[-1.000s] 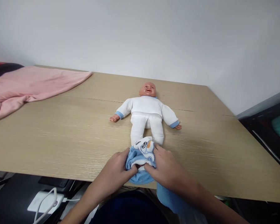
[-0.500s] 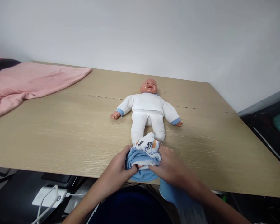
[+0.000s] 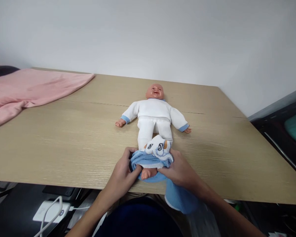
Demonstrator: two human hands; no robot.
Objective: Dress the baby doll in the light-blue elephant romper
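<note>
Wall (image 3: 148, 39), pale grey and plain, spans the top of the frame. Below it a wood-grained counter (image 3: 88, 131) stretches across the middle, its near edge running along the lower part of the frame. Pink cloth (image 3: 37, 87) lies spread over the counter at the left, rumpled at its lower corner. A black surface (image 3: 10, 210) sits below the counter at lower left, and a black object (image 3: 273, 128) with a teal patch stands at the right edge.

In the centre, a doll (image 3: 154, 108) lies on its back on the counter, head towards the wall, arms out to both sides, dressed in white with blue cuffs. A blue garment (image 3: 140, 159) is bunched around its lower legs, near the counter's front edge; a white animal patch (image 3: 156, 146) with stitched eyes and orange bits tops it. Blue fabric (image 3: 180, 197) hangs past the edge under the right wrist; whether it belongs to the same garment is unclear.

The left hand (image 3: 124, 171) and right hand (image 3: 181, 168) pinch opposite sides of the garment's opening, thumbs at its rim. Between the thumbs shows a doll's foot (image 3: 148, 173). At lower left, a white power bank (image 3: 50, 211) carries a looped white cable (image 3: 60, 204).
</note>
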